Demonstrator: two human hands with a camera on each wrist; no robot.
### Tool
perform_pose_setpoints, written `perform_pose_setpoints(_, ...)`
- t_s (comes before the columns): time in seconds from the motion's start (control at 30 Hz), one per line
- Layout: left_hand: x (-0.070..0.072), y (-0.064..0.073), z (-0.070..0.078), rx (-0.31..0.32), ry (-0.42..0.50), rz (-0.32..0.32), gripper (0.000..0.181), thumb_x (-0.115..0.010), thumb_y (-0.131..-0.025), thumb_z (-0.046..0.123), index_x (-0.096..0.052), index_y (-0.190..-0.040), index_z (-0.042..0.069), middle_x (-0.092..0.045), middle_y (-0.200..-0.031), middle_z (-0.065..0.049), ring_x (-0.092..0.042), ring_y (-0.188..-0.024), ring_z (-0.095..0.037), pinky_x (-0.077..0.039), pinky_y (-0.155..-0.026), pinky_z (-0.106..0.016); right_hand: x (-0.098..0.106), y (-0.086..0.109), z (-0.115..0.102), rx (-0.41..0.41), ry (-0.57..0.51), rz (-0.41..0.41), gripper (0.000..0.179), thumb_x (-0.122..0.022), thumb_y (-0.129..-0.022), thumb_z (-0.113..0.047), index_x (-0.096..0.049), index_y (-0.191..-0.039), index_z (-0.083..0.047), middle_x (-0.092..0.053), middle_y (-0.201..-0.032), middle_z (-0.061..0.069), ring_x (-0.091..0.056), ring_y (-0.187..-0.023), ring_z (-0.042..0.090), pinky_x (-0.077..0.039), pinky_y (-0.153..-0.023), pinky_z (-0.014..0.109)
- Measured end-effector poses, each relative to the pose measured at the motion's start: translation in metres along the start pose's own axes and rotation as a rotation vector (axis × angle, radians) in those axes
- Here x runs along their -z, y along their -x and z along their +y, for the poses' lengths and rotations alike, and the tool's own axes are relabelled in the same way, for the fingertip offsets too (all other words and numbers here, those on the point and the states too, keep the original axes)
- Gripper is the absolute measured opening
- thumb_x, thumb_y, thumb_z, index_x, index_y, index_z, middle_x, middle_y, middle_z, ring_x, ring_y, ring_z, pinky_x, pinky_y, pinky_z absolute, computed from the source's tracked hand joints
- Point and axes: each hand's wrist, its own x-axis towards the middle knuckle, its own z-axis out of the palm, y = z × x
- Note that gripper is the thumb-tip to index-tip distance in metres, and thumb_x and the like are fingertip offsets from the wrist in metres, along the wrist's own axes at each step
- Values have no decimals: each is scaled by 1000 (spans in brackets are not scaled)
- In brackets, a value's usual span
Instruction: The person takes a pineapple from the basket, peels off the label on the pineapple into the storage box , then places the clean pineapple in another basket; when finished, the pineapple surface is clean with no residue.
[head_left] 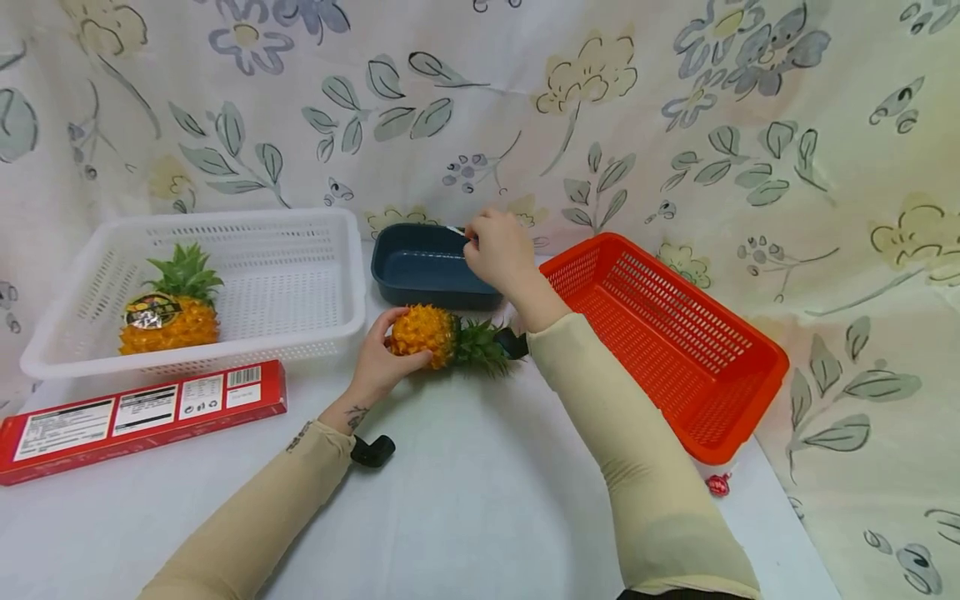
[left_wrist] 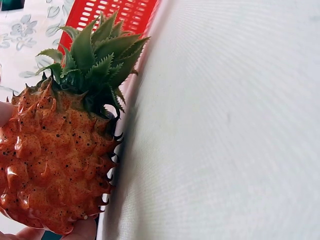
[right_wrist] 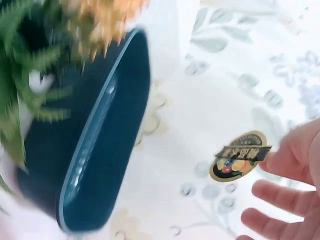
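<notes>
My left hand (head_left: 381, 360) grips a small orange pineapple (head_left: 422, 333) by its base, thumb on the near side. The fruit lies on its side, its green crown (left_wrist: 102, 55) pointing right. In my right hand (head_left: 498, 250), raised over the right end of a dark blue tub (head_left: 438, 293), thumb and finger pinch an oval sticker (right_wrist: 240, 156) with a black and gold fruit design. In the right wrist view the sticker is free of any surface, the other fingers loosely bent.
A white basket (head_left: 315, 275) at the left holds another pineapple (head_left: 172, 321) bearing a similar sticker. Before it lies a long red box (head_left: 142, 417). A red basket (head_left: 667, 333) stands at the right, with a small red wrapped item (head_left: 717, 484) by its near corner.
</notes>
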Motion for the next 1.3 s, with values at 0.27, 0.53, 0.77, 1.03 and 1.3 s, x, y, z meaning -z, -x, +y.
perform_pose_setpoints(0.27,-1,4,-2,-15,9,-11,71,-78,-71,11,-42,-132,14,-40,-137,-10,-49,-103,-29,-43,-84,-39,-13,-27,22,-95,157,-83,28,-47,-88,-1,-71,-96,-12,-65,-101,7,-61,-86,26,-53,-69,38)
perform_pose_setpoints(0.53,-4,5,-4,6,9,-13,70,-77,-72,12,-42,-132,17,-41,-135,-9,-49,-103,-30,-44,-84,-40,-31,-35,41,-150,204,-104,15,-54,-85,-4,-68,-86,-11,-64,-92,6,-59,-83,26,-51,-69,42)
perform_pose_setpoints(0.77,-4,4,-3,3,-11,-9,70,-78,-72,13,-43,-132,18,-41,-136,-8,-48,-106,-29,-43,-87,-41,-37,-38,50,-134,188,-103,8,-58,-84,-7,-65,-82,-10,-64,-86,6,-58,-77,25,-50,-66,39)
perform_pose_setpoints(1.03,-2,2,-2,-8,7,-3,70,-77,-72,10,-42,-132,17,-39,-137,-9,-47,-106,-30,-43,-87,-41,-23,-37,33,-183,58,-162,18,-56,-86,-15,-65,-102,-12,-64,-105,6,-58,-85,24,-50,-73,41)
perform_pose_setpoints(1.3,-1,0,-1,-16,13,-2,69,-77,-72,11,-43,-132,16,-39,-138,-8,-45,-109,-29,-40,-90,-42,-8,-9,-5,-141,-178,-279,39,-62,-86,-30,-55,-122,-16,-54,-127,2,-53,-109,20,-45,-91,41)
